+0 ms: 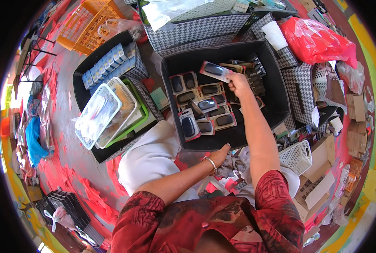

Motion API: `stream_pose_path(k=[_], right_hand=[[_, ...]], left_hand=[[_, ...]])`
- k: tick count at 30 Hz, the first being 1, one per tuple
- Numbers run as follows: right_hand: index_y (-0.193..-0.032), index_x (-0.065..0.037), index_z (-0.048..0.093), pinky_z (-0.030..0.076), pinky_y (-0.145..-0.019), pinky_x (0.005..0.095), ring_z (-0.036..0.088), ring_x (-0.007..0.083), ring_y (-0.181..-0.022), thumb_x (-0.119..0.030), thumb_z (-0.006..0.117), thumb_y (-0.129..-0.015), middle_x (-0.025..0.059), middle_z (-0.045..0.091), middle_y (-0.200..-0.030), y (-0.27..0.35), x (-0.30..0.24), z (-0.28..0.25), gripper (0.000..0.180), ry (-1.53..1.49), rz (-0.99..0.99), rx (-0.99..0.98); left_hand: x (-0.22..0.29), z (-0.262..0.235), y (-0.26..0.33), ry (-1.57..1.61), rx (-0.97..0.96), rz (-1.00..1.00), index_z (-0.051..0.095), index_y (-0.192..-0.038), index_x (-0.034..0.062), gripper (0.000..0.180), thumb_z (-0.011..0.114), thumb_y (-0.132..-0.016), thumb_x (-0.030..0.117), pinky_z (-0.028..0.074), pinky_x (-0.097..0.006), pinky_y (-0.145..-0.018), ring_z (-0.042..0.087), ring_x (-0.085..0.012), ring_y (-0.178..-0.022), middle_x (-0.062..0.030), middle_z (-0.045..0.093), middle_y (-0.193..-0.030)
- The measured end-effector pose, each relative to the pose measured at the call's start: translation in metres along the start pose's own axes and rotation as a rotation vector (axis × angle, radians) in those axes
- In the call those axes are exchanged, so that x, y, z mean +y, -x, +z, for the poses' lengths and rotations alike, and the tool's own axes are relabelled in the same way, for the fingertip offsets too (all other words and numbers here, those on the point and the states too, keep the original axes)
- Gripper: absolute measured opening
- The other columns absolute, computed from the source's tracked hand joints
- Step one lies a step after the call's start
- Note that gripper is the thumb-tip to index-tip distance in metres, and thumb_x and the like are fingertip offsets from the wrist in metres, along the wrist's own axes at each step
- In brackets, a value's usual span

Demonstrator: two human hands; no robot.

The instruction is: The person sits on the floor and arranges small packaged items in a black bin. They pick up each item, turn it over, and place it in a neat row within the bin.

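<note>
Black-faced, the blister pack [215,70] sits pinched in the right hand [239,83], sticking out to the left of the grip above the far part of the dark bin [280,90] (more packs [204,110] lie below). The left hand [220,157], fingers curled, rests at the bin's near edge.

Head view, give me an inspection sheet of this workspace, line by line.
Surface: red-stained floor.
Job's things: blister pack with a dark oval item, held over the black fabric bin; similar packs lie inside.
Clutter: stacked plastic baskets, orange crate, red plastic bag, cardboard boxes.
Grippers: right hand holds the pack; left hand, wearing a bangle, rests at the bin's near edge.
Cables: nothing seen.
Surroundings: more checkered bins.
</note>
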State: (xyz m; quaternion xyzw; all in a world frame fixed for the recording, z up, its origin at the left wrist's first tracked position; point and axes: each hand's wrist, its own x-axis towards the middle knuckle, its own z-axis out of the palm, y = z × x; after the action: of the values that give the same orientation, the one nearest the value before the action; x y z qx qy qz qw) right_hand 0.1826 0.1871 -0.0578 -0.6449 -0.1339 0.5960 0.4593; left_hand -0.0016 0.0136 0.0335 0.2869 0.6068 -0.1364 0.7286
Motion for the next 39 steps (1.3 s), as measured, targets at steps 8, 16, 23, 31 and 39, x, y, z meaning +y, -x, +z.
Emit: stream_pose_path(k=[8,16,23,31,39], right_hand=[[-0.073,0.002,0.061,0.046,-0.050,0.0344,0.059,0.0257,-0.055,-0.007,0.052,-0.067,0.0192,0.059,-0.068,-0.041,0.031,0.003,0.014,0.656,-0.086,0.196],[-0.078,0.003,0.062,0.050,-0.055,0.0351,0.064,0.0288,-0.070,-0.010,0.052,-0.071,0.0208,0.062,-0.078,-0.058,0.033,0.025,0.019,1.053,-0.053,0.262],[-0.076,-0.004,0.056,0.028,-0.034,0.0264,0.039,0.0154,-0.036,-0.008,0.054,-0.075,0.0057,0.050,-0.053,-0.042,0.043,0.025,0.004,-0.130,0.038,0.307],[-0.088,-0.007,0.054,0.026,-0.035,0.0235,0.036,0.0109,-0.040,-0.001,0.049,-0.074,0.0014,0.049,-0.065,-0.062,0.026,-0.004,0.016,-0.441,-0.132,0.193],[-0.095,-0.003,0.058,0.048,-0.054,0.0333,0.061,0.0238,-0.069,-0.015,0.056,-0.077,0.0146,0.061,-0.087,-0.038,-0.001,-0.009,0.022,0.427,-0.152,0.428]], left_hand=[[0.001,-0.003,-0.001,-0.084,-0.060,0.008,0.049,-0.111,-0.0090,0.078,0.033,-0.077,0.059,0.038,-0.035,-0.084,0.051,-0.0300,-0.102,-0.0245,0.051,-0.111],[0.007,-0.007,0.008,-0.137,-0.073,0.006,0.052,-0.105,-0.0105,0.085,0.036,-0.074,0.067,0.042,-0.035,-0.074,0.057,-0.0269,-0.089,-0.0226,0.056,-0.102],[-0.001,-0.003,-0.002,-0.183,0.009,-0.011,0.052,-0.109,-0.0071,0.088,0.029,-0.073,0.070,0.043,-0.038,-0.071,0.057,-0.0321,-0.089,-0.0253,0.055,-0.103],[-0.003,-0.004,-0.005,-0.191,-0.031,0.034,0.051,-0.109,-0.0069,0.088,0.027,-0.073,0.070,0.044,-0.041,-0.067,0.058,-0.0336,-0.087,-0.0262,0.054,-0.104],[0.002,-0.003,0.001,-0.153,-0.022,-0.064,0.051,-0.110,-0.0075,0.090,0.034,-0.070,0.071,0.043,-0.041,-0.062,0.055,-0.0296,-0.083,-0.0218,0.055,-0.102]])
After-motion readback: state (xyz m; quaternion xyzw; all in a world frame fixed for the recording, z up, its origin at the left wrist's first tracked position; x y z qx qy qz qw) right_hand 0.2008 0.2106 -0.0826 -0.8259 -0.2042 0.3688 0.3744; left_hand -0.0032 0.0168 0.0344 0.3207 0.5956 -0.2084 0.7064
